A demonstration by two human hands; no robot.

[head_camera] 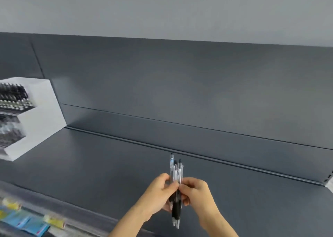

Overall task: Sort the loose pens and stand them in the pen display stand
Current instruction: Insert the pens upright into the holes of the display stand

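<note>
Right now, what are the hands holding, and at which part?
The left hand and right hand pinch a bundle of pens around mid-barrel.

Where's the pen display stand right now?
The pen display stand sits far left in the head view, on the shelf, apart from the left hand and right hand gripping the pens.

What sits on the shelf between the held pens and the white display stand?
Nothing: the head view shows only bare dark shelf between the pens and the display stand at far left.
</note>
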